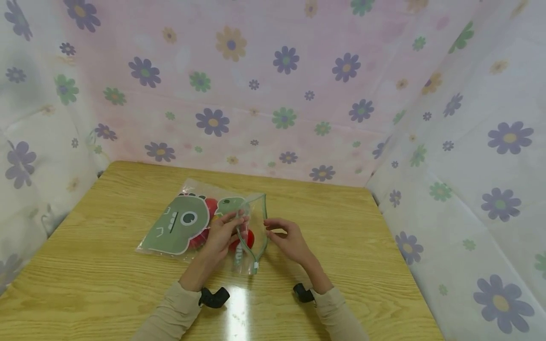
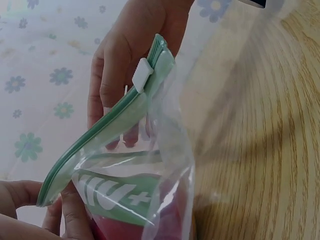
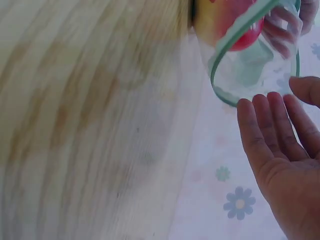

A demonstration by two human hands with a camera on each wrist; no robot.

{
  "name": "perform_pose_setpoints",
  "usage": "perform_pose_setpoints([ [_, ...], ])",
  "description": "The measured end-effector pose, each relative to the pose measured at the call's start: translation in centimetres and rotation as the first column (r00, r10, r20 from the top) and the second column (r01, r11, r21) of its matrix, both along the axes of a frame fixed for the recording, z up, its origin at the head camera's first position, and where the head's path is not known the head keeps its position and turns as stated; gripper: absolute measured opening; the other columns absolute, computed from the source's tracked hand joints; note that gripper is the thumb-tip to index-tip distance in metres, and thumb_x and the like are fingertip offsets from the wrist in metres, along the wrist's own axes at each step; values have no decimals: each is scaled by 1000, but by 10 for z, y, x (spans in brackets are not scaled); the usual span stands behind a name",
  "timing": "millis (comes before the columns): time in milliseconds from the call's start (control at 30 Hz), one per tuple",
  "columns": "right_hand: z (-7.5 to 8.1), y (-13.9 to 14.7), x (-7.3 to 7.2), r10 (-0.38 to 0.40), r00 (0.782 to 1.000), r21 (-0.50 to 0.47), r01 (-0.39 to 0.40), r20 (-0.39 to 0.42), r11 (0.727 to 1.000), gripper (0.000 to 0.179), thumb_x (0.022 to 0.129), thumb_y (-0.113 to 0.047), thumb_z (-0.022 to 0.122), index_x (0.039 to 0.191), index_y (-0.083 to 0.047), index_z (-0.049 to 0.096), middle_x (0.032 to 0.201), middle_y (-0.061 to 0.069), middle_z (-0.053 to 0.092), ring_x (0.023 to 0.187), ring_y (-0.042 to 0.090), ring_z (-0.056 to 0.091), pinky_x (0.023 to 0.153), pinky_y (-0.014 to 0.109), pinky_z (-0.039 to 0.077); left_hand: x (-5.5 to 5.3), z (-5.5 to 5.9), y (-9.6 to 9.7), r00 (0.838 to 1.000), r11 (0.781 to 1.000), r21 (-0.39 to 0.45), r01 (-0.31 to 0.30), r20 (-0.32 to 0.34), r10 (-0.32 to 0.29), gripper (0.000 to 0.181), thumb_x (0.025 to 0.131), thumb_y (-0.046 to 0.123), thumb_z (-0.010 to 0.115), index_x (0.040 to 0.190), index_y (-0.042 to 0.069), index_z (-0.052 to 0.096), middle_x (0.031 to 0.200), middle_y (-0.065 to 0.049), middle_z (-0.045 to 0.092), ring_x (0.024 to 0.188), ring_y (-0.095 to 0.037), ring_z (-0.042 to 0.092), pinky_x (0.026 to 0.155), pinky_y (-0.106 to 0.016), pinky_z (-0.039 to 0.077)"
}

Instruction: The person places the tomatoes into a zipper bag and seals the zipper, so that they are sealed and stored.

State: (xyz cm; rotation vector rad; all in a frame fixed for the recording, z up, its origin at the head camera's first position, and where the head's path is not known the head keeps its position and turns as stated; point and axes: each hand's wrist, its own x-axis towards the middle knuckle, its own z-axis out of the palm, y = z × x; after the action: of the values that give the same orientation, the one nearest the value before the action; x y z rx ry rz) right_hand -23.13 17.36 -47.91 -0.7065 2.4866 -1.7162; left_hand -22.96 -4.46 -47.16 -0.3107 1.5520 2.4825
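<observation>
A clear zip bag printed with green dinosaurs lies on the table, its green-edged mouth spread apart. My left hand pinches one side of the mouth; in the left wrist view its fingers are at the green zip strip. On the other side, my right hand pinches the strip between thumb and forefinger, with the remaining fingers extended. A white slider sits near one end of the strip. Something red and glossy shows at the bag; the plastic partly obscures it.
The wood-grain table extends on both sides of the bag. Flower-patterned cloth hangs along the back and both sides. Black wrist mounts protrude from the sleeves close to the tabletop.
</observation>
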Motion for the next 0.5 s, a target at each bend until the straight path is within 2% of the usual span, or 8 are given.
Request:
perform_pose_setpoints([
  [167,1,7,-7,-118,992,-48,116,-43,992,39,98,1,64,136,4,58,123,25,64,111,41,64,85,27,61,4,5,2,1000,999,-53,8,-20,-9,38,100,5,63,137,-4,58,101,-1,76,79,-7,69,68,-20,59],
  [267,5,10,-14,-155,983,-46,151,-95,987,42,98,3,64,139,2,56,124,27,62,112,42,64,82,29,62,6,7,2,998,996,-85,30,-46,-34,39,99,4,64,137,-4,58,103,-5,76,76,-7,68,65,-19,58],
  [400,12,13,-24,-145,974,-14,145,-174,989,43,97,8,62,139,6,54,129,32,59,115,48,61,84,45,63,8,8,0,994,989,-130,74,-70,-84,40,99,4,64,138,-3,58,109,-12,75,76,-7,67,66,-19,59],
  [500,30,11,-25,-105,975,20,111,-194,994,44,95,13,60,138,12,52,133,35,55,118,55,56,89,57,59,9,10,-2,984,979,-155,134,-96,-150,44,100,4,62,142,-3,53,119,-20,71,77,-7,67,67,-19,59],
])
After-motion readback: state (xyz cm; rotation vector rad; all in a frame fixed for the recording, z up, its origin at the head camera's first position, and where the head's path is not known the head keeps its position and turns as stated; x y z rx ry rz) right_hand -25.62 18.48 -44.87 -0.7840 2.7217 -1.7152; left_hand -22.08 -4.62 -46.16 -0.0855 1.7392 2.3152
